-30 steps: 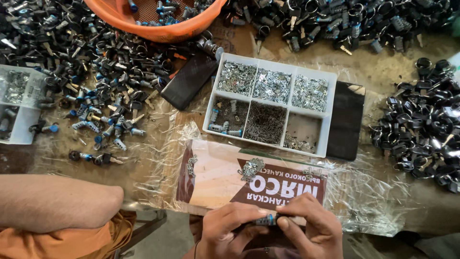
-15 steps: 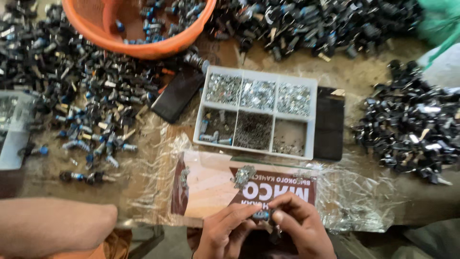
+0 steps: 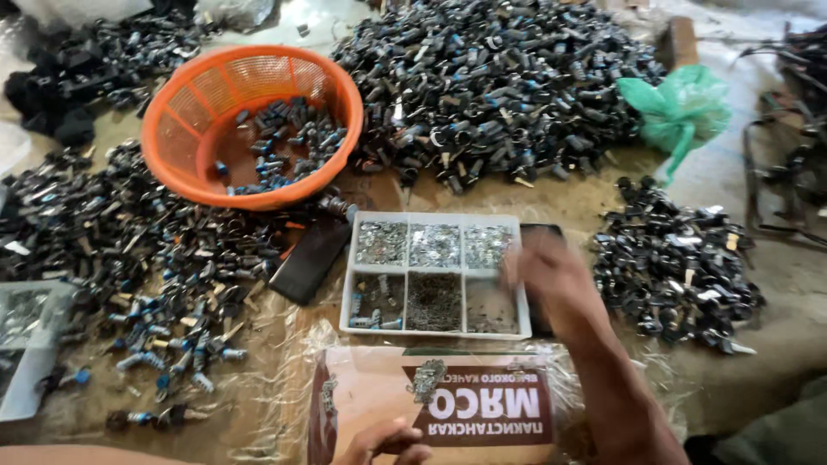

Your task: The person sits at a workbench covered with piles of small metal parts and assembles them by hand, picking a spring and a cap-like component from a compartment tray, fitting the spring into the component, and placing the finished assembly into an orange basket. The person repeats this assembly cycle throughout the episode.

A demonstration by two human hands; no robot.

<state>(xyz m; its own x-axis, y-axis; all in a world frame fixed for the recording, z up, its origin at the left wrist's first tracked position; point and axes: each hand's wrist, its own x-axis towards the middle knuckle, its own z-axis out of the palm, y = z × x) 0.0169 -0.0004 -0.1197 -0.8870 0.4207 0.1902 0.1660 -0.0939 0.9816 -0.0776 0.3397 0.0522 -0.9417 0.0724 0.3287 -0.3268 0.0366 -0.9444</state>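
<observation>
Right under the right hand (image 3: 551,271) sits the white box with little bins (image 3: 435,274), full of tiny shiny bits. That hand is blurry, stretched out over the box's right side, and I cannot tell if its fingers are open or pinching something. The left hand (image 3: 383,443) is low at the bottom edge, close to the body, with fingers curled; only part of it shows, so whether it holds a small piece is hard to say.

Much work looks left. Big heaps of dark metal parts (image 3: 491,82) lie far past the hands, more lie to the left (image 3: 112,250) and to the right (image 3: 672,258). Only a small bunch sits in the orange basket (image 3: 177,108), so I think the job is near its start. A flat printed bag (image 3: 448,400) lies on the desk (image 3: 586,202) between both hands.
</observation>
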